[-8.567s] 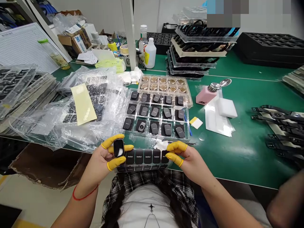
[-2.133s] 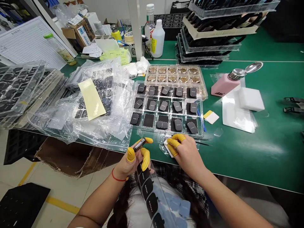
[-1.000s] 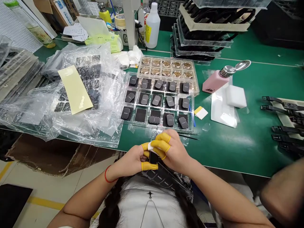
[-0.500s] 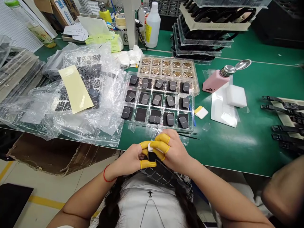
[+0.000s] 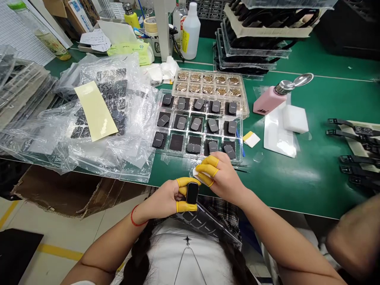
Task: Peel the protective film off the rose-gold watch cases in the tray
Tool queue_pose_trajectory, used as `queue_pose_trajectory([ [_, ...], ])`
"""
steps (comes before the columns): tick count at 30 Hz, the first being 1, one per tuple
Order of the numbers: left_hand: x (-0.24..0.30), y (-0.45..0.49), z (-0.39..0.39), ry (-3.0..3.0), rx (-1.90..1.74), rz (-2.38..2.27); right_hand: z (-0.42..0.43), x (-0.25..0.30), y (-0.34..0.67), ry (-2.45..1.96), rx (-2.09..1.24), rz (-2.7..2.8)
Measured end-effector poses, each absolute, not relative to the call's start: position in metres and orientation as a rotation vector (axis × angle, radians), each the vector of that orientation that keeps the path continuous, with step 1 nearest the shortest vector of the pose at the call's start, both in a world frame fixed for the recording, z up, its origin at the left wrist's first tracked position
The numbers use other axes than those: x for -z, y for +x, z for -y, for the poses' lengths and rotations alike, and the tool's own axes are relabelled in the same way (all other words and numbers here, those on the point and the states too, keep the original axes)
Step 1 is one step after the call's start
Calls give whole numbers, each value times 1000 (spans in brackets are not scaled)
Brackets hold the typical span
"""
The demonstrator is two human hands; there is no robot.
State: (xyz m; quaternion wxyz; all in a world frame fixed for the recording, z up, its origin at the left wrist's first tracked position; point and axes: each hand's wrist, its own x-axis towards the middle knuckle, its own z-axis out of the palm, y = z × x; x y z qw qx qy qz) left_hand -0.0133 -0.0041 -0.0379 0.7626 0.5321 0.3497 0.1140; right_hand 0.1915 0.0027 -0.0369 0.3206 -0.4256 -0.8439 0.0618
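Left hand (image 5: 166,198), lower centre, pinching black watch body (image 5: 192,192) between capped fingers, screen facing up. Right hand (image 5: 221,178) just right, fingers closed on small white wipe (image 5: 198,174). Judging: keeping grip on case edges, wiping lightly. Clear tray (image 5: 197,126) sitting just above; table edge (image 5: 267,209) close; open green surface at right.

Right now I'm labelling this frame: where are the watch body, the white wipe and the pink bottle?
watch body (image 5: 192,192), head view, dark screen face.
white wipe (image 5: 196,172), head view, exposed corner.
pink bottle (image 5: 266,103), head view, pink side.
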Motion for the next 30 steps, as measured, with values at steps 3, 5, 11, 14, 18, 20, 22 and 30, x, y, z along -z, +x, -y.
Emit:
queue_pose_trajectory([
  [3,38,-14,2,1135,-279,-774,10,26,189,-1164,-209,2125],
  [5,39,-14,0,1139,-296,-758,21,21,181,-1072,-262,2178],
  [11,41,-12,3,1251,-317,-822,11,36,176,-1206,-183,2226],
  [14,40,-19,4,1261,-483,-961,5,37,194,-1429,-379,2036],
  [18,34,-35,2,1202,-707,-1046,25,22,213,-1444,-903,1918],
  [20,31,-40,1,1182,-742,-1061,35,18,217,-1451,-1109,1873],
  [22,30,-42,1,1176,-762,-1076,41,18,217,-1514,-1221,1773],
  [30,29,-51,2,1158,-744,-1060,45,16,213,-1586,-1236,1678],
])
